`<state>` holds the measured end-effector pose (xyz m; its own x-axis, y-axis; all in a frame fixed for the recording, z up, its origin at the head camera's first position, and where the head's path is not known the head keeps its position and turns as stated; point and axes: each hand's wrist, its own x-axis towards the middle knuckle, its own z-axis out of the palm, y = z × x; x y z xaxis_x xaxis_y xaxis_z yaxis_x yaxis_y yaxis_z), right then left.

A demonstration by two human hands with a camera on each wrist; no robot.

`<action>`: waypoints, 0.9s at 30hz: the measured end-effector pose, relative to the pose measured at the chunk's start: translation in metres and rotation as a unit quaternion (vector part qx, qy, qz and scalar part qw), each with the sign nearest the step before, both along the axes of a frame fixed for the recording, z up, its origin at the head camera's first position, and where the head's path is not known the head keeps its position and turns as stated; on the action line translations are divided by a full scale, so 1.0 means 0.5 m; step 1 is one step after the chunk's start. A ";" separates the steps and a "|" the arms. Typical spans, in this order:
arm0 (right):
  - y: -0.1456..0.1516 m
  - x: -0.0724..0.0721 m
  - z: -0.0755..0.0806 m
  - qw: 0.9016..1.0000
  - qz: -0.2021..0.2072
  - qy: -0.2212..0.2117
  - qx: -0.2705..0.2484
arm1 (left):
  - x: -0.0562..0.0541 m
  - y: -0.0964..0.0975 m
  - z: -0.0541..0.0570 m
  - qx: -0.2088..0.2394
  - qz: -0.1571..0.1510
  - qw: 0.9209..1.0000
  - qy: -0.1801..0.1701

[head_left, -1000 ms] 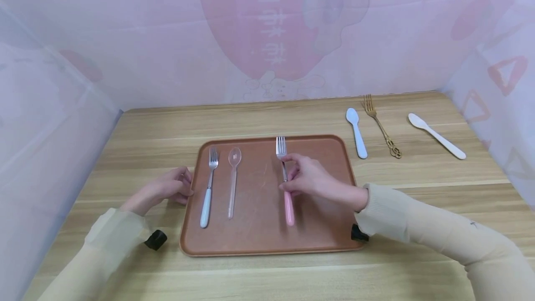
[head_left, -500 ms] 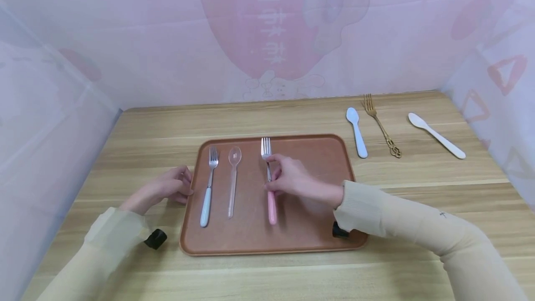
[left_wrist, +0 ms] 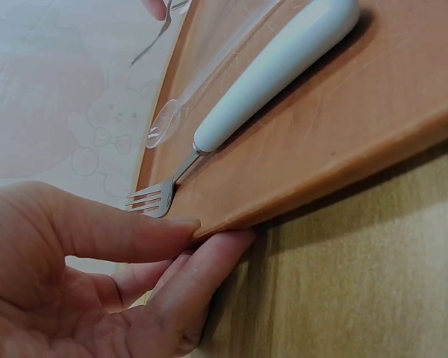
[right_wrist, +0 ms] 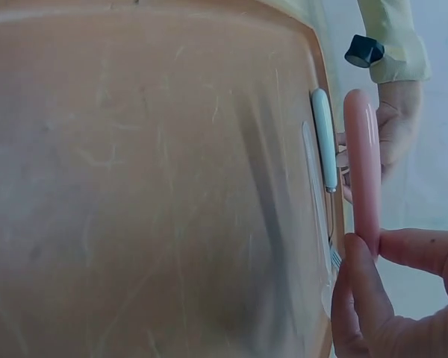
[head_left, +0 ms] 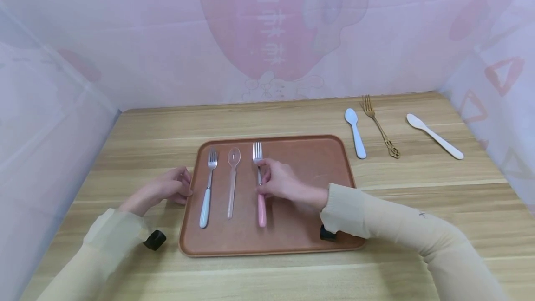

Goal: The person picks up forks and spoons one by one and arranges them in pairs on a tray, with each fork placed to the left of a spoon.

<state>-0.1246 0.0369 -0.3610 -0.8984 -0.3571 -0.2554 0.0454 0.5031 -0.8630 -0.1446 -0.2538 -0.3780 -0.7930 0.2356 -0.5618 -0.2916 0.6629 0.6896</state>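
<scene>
My right hand (head_left: 281, 181) pinches a fork with a pink handle (head_left: 262, 210), its tines pointing away from me, over the middle of the brown tray (head_left: 309, 154). In the right wrist view, the pink handle (right_wrist: 364, 164) is between thumb and fingers, raised above the tray and casting a shadow on it. At the tray's left edge, my left hand (head_left: 171, 186) grips the rim; the left wrist view has the thumb on top and fingers (left_wrist: 201, 280) below. A fork with a pale blue handle (head_left: 205, 208) lies nearest that hand, beside a clear plastic spoon (head_left: 231, 189).
Right of the tray, on the wooden table (head_left: 267, 275), lie a pale blue spoon (head_left: 356, 136), a gold fork with an ornate handle (head_left: 381, 129) and a white spoon (head_left: 436, 138). A pink printed cloth (head_left: 167, 36) stands behind the table.
My right hand has carried the pink-handled fork leftward across the tray, closer to the clear spoon. The left hand stays at the tray's edge.
</scene>
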 end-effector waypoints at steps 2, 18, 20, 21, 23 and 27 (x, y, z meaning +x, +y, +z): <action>-0.006 -0.002 -0.004 1.000 0.007 0.016 0.021 | 0.001 0.000 0.000 0.000 0.000 1.000 0.000; -0.027 -0.009 -0.027 0.995 0.019 0.043 0.086 | 0.001 0.000 0.001 0.000 -0.002 1.000 0.000; -0.029 -0.010 -0.028 0.995 0.018 0.043 0.091 | 0.001 -0.001 0.001 0.003 0.000 1.000 -0.002; -0.030 -0.010 -0.028 0.994 0.017 0.044 0.095 | 0.001 -0.001 0.001 0.003 0.000 1.000 -0.003; -0.032 -0.011 -0.029 0.994 0.015 0.044 0.102 | 0.001 -0.001 0.001 0.003 0.000 1.000 -0.002; -0.036 -0.015 -0.031 0.992 0.015 0.046 0.117 | 0.001 -0.001 0.002 0.006 0.000 1.000 -0.003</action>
